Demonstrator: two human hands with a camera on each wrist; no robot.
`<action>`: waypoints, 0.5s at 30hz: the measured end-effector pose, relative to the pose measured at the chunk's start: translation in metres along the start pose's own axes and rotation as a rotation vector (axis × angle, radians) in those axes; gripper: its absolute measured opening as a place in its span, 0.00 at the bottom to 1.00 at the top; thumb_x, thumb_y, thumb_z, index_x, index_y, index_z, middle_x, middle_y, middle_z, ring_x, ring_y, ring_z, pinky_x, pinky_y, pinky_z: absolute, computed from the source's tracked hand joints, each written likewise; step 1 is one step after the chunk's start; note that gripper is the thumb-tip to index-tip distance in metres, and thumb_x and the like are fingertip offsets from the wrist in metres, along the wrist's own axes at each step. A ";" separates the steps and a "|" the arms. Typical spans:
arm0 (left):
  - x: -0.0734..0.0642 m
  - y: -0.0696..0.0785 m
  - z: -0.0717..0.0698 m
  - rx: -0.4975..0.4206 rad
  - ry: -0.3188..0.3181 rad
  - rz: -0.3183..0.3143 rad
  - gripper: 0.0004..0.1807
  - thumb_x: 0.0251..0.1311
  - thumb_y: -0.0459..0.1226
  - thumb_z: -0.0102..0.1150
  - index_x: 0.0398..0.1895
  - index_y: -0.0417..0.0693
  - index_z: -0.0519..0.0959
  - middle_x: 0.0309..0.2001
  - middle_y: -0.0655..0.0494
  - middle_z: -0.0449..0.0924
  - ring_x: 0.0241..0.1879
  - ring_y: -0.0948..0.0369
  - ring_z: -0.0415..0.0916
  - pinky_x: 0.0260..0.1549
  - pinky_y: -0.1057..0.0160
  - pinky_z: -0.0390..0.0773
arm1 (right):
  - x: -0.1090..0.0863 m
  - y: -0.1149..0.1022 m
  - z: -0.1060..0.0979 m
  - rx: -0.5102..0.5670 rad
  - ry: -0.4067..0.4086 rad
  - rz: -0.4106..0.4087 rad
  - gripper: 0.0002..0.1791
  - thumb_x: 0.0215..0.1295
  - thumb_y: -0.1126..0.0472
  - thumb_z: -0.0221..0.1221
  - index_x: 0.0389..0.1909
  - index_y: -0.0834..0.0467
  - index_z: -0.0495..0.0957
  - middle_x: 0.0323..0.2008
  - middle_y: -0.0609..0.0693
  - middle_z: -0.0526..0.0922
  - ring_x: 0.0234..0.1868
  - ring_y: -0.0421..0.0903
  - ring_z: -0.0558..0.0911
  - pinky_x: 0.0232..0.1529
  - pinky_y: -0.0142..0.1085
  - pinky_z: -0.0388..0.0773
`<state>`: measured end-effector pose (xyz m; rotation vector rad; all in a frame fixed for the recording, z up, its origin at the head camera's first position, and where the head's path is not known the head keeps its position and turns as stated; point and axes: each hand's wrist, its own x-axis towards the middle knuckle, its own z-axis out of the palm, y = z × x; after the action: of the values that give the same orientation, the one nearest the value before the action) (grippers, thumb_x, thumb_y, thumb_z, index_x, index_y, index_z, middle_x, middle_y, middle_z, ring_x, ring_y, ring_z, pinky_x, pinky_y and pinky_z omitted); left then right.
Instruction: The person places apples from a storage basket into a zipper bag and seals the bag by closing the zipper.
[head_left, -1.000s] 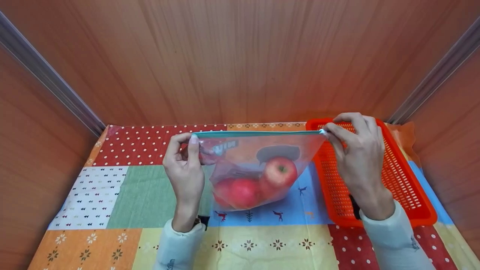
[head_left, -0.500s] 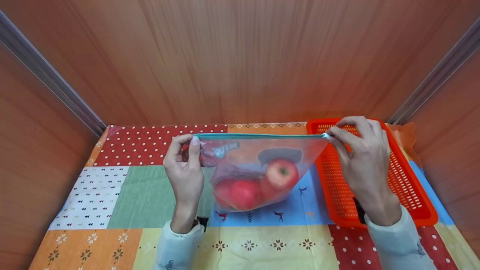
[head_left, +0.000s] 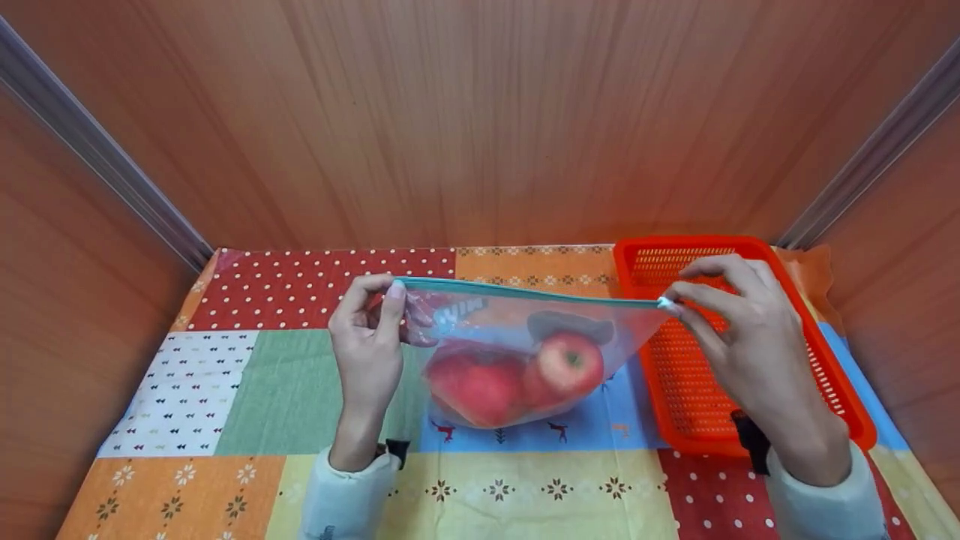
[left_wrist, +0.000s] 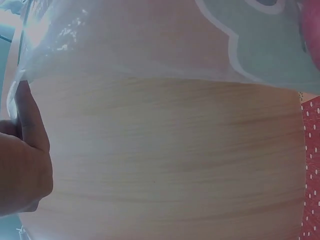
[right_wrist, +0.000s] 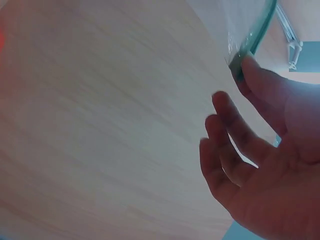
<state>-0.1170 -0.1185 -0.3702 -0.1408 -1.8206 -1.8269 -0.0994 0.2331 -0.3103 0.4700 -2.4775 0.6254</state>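
A clear zip bag (head_left: 517,322) hangs between both hands, its green strip sloping down to the right. Inside lie an apple with a pale top (head_left: 571,364) and other red fruit (head_left: 480,390), blurred by the film. My left hand (head_left: 366,349) pinches the bag's upper left corner between thumb and fingers. At the strip's right end, beside a small white piece (head_left: 665,303), my right hand (head_left: 757,352) pinches the corner with thumb and forefinger. Its other fingers are spread away from the bag in the right wrist view. Some dark red plastic (head_left: 420,319) shows near the left corner.
An orange-red plastic basket (head_left: 750,446) stands on the right, partly behind my right hand. A patchwork-patterned cloth (head_left: 300,390) covers the table. Wood-grain panels (head_left: 480,127) rise at the back and both sides.
My right hand has moved down and to the right, tilting the strip from almost level. My left hand has sunk slightly and keeps its pinch. The fruit has shifted a little inside the bag.
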 end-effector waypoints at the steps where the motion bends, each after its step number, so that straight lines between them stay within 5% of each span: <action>1: 0.000 -0.001 -0.001 -0.012 -0.010 -0.006 0.09 0.74 0.28 0.59 0.51 0.30 0.79 0.42 0.51 0.83 0.34 0.59 0.84 0.29 0.67 0.87 | -0.001 0.001 -0.002 0.004 -0.015 -0.019 0.17 0.56 0.71 0.76 0.47 0.58 0.91 0.51 0.55 0.84 0.53 0.52 0.77 0.44 0.30 0.76; 5: -0.001 -0.005 -0.006 -0.059 -0.052 -0.032 0.09 0.73 0.28 0.60 0.51 0.29 0.78 0.41 0.52 0.82 0.34 0.59 0.85 0.28 0.65 0.87 | -0.005 0.006 -0.008 0.024 -0.077 -0.108 0.19 0.51 0.74 0.78 0.44 0.56 0.92 0.51 0.53 0.84 0.53 0.50 0.77 0.44 0.18 0.68; 15: -0.006 -0.017 -0.015 -0.075 -0.137 -0.160 0.09 0.73 0.28 0.59 0.51 0.29 0.77 0.41 0.51 0.81 0.35 0.56 0.83 0.28 0.66 0.87 | -0.014 0.008 -0.005 0.062 -0.251 -0.145 0.16 0.51 0.69 0.80 0.40 0.50 0.91 0.50 0.44 0.83 0.51 0.43 0.77 0.43 0.27 0.81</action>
<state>-0.1145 -0.1323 -0.3895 -0.1555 -1.9046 -2.0420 -0.0903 0.2452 -0.3176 0.7878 -2.6322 0.6178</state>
